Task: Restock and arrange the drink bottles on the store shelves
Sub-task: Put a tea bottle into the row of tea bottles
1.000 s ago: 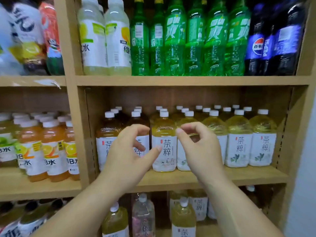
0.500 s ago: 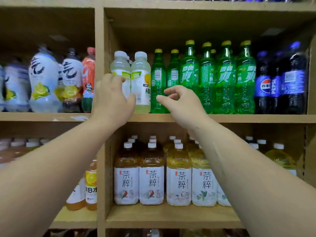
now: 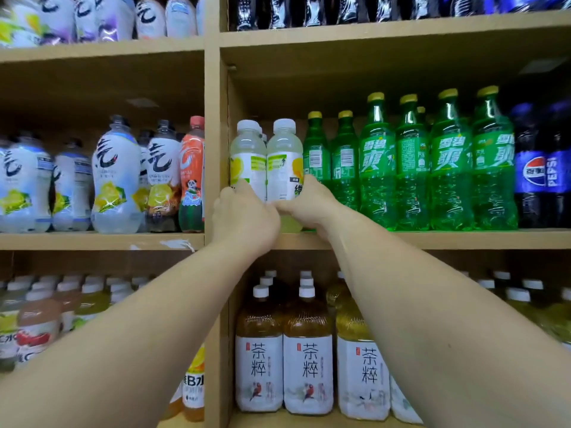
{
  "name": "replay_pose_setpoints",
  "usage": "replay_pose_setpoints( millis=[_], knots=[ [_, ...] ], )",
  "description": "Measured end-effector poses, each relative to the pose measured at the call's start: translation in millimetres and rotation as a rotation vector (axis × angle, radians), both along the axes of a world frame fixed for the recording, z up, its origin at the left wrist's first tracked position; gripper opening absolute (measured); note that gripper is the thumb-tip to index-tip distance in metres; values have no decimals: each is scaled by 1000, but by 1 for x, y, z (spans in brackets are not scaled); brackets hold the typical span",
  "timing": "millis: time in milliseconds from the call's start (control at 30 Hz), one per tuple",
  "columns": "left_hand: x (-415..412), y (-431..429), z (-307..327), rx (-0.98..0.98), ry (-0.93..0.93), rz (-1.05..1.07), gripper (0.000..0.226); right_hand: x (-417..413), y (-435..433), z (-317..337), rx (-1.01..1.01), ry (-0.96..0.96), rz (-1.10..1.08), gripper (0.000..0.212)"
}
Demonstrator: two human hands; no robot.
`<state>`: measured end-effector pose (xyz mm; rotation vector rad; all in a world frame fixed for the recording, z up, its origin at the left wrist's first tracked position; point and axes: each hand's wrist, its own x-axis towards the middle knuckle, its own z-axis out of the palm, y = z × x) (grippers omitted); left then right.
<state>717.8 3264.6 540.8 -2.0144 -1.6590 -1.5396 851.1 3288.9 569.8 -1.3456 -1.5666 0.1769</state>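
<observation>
Both of the person's arms reach up to the middle shelf (image 3: 432,240) of the right-hand bay. The left hand (image 3: 245,219) is wrapped round the lower body of the left lemon-drink bottle (image 3: 247,156), and the right hand (image 3: 310,208) clasps the right lemon-drink bottle (image 3: 284,156) low down. Its fingers go in behind the bottle on the three o'clock side, and the two thumbs meet in front between the bottles.

The two white-capped bottles stand upright, touching each other, at the nine o'clock end of the shelf, tight against the wooden upright (image 3: 213,134). More white caps show just behind them. The row of green Sprite bottles (image 3: 448,168) begins right beside them at three o'clock, with the Pepsi bottles (image 3: 537,174) beyond. At six o'clock, one shelf down, stand the tea bottles (image 3: 307,350).

These look like full plastic bottles, so I would expect some weight in each and walls that give a little under a squeeze. The wrap label should be smooth and may be a bit slick. Low on the body, where the hands are now, seems the sound place to hold, since it keeps a bottle from tipping as it slides. Pulling by the cap would likely rock it into the Sprite next door. With so little room on either side, I would move them straight forward or back rather than sideways.
</observation>
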Motion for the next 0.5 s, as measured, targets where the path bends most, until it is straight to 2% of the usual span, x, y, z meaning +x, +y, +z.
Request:
replay_pose_setpoints(
  millis=[100, 167, 333, 433, 500],
  knots=[
    [9, -1, 4, -37, -178, -39, 47, 6, 6, -1, 19, 36, 85, 71],
    [12, 0, 5, -23, -274, -53, 47, 13, 7, -4, 45, 63, 83, 64],
    [17, 10, 13, 1, -350, -35, 51, 31, -2, -8, 168, 17, -100, 65],
    [27, 18, 16, -12, -400, 28, 49, 41, -7, -9, 159, 0, -103, 67],
    [34, 25, 14, -21, -374, 62, 56, 44, -7, -9, 142, -9, -83, 67]
  ],
)
